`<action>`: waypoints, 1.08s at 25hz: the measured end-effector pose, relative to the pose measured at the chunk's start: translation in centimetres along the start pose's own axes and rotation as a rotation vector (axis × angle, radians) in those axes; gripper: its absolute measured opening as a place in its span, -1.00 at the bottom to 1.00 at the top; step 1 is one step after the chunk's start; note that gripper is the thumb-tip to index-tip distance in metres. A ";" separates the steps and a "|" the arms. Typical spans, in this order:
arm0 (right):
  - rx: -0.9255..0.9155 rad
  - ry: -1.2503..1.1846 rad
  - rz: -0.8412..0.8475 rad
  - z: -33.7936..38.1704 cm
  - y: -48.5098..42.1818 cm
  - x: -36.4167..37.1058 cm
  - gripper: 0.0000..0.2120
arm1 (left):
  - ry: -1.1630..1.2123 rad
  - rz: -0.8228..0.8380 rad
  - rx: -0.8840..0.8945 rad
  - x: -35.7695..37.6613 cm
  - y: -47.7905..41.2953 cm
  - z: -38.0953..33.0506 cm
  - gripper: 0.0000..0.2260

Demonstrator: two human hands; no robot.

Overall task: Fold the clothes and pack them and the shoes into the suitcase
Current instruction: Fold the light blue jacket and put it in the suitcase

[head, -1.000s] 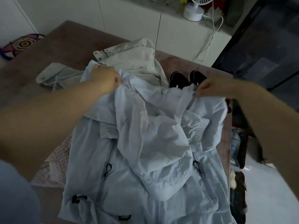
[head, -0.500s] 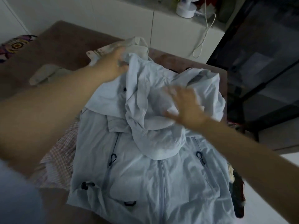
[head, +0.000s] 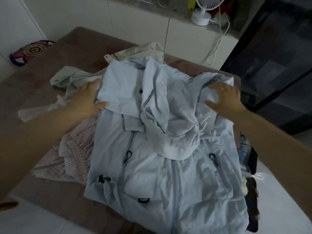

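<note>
2 hands had let go within the last second. 1 second before, each pinched the upper part of the pale blue jacket and held it up off the pile. By this moment the cloth was laid down, both sleeves were turned in across the chest, and the hood lay crumpled at the jacket's centre. The jacket's far edge also covered the shoes, which had shown at 1 o'clock before. By my reading, the first folds were made but loose, and the jacket still wanted smoothing and a fold lengthwise before packing.

The left hand lay at 10 o'clock of the jacket with fingers straight and spread. Its thumb rested on the edge of the turned-in sleeve and its fingertips reached onto the cream garment beyond; it gripped nothing. The right hand was at 2 o'clock over the folded shoulder, fingers splayed wide and holding nothing. It was blurred, so whether it pressed the cloth or hung just above could not be told.

The jacket lay zip-side up on the brown bed, partly over a checked shirt at 9 o'clock. The suitcase could not be made out; the dark clutter at 3 o'clock was too dim to name.
</note>
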State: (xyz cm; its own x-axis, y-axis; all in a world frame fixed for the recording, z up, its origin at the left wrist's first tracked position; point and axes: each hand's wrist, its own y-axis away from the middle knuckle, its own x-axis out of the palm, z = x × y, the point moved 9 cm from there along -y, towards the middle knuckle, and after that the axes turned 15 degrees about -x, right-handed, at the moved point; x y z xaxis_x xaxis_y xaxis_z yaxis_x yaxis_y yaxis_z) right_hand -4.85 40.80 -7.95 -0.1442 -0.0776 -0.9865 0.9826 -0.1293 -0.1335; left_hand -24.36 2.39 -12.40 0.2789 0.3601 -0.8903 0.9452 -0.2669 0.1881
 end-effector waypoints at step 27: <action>-0.268 0.598 0.574 -1.8 -5.2 0.6 -0.46 | -0.409 -0.089 0.501 -1.8 -2.8 -18.7 -0.78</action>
State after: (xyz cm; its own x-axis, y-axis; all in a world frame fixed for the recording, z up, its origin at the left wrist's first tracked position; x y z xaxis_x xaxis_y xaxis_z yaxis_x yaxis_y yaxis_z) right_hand -9.82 43.17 -8.00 0.3937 0.4826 -0.7824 0.8900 0.0129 0.4558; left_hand -24.32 19.19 -3.59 0.0228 0.0574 -0.9981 0.7403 -0.6720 -0.0217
